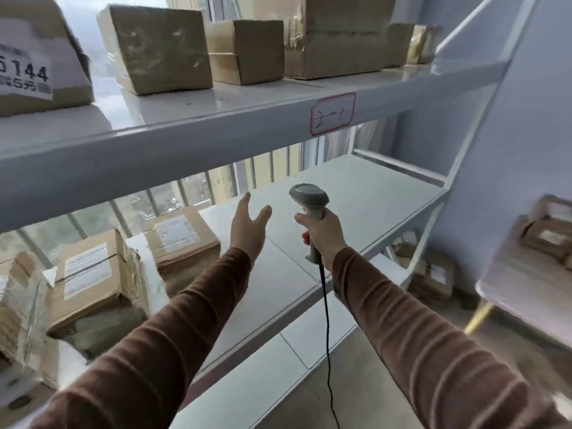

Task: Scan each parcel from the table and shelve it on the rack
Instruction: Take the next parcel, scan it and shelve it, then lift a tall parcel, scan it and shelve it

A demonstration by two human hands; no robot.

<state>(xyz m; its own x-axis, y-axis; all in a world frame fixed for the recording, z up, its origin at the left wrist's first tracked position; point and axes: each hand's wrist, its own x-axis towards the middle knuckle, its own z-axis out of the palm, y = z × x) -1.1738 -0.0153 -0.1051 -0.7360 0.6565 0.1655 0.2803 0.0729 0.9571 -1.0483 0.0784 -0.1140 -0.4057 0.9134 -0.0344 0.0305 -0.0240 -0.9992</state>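
On the lower shelf of the rack, three boxes sit toward its left end; the farthest right of them, a box with a white label facing up, lies near the shelf's back edge, just left of the left hand; the shelf's right half is bare. The left hand is spread, palm turned inward and fingers reaching forward over the middle of that shelf; it holds nothing and touches nothing. The right hand is closed around the handle of a scanner, head uppermost and window facing away toward the shelf's back edge; its cord hangs down past the shelf's front edge. The upper shelf carries a row of more boxes from its left end to its right corner, with a red-bordered tag on its front edge. At the far right edge, blurred, more parcels lie on the table; these seem the ones awaiting scanning. They lie right of both hands, so the right hand is nearer, but it is taken up by the scanner; the free left must cross over.
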